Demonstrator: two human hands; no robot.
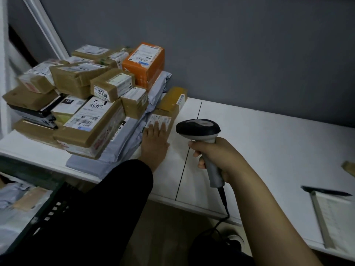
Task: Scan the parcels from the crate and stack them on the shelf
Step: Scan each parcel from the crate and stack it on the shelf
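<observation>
A pile of parcels stands on the white shelf at the left: brown taped boxes, grey mailer bags and an orange box on top at the back. My left hand lies flat, fingers straight, on a low brown parcel with a white label at the pile's right edge. My right hand grips the handle of a black and grey barcode scanner, its head just right of that parcel. The dark crate sits at lower left with grey bags inside.
A grey wall rises behind the shelf. A clipboard with paper and a black pen lie at the shelf's right end. The scanner's cable hangs down over the front edge. A white post slants at upper left.
</observation>
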